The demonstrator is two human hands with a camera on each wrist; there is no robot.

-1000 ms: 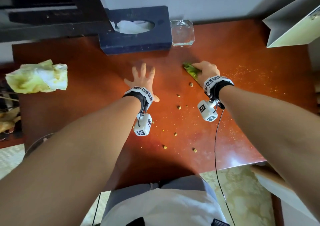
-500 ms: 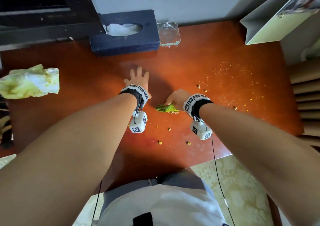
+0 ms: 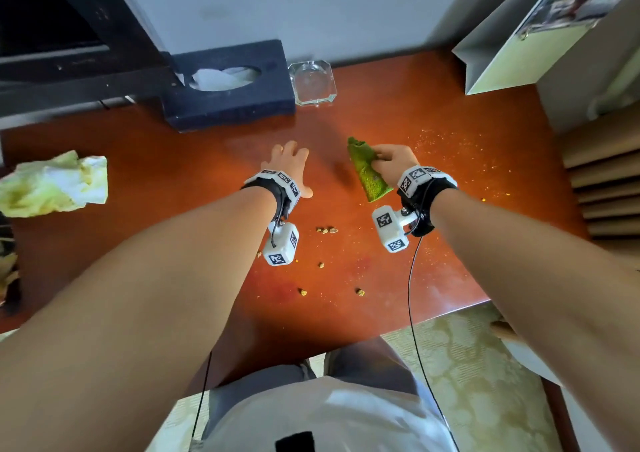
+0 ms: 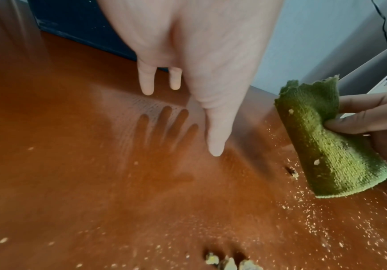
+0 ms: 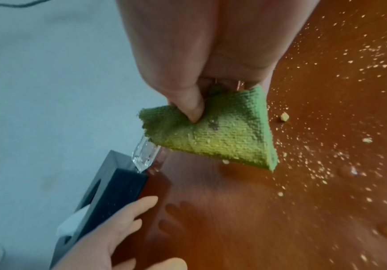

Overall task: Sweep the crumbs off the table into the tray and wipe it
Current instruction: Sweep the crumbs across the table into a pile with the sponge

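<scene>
Currently, my right hand [image 3: 393, 161] is pinching the green cloth [image 3: 367, 171] above the tabletop [image 3: 173, 174]; crumbs [image 3: 325, 230] are lying nearer me, behind it. My left hand [image 3: 289, 167] is hovering flat, fingers spread.

table [image 3: 145, 161]: glossy red-brown wood
crumbs [image 3: 325, 230]: pale yellow-tan, coarse bits plus fine specks
cloth [image 3: 367, 171]: mottled green, yellower in patches, one dark spot, woven texture
tissue box [image 3: 228, 102]: dark navy, white tissue in its oval slot
glass dish [image 3: 313, 83]: clear, colourless
crumpled paper [image 3: 52, 183]: white with yellow-green staining
wrist bands [image 3: 277, 178]: white, black square marker patterns
wall [image 3: 311, 8]: pale grey-blue
</scene>
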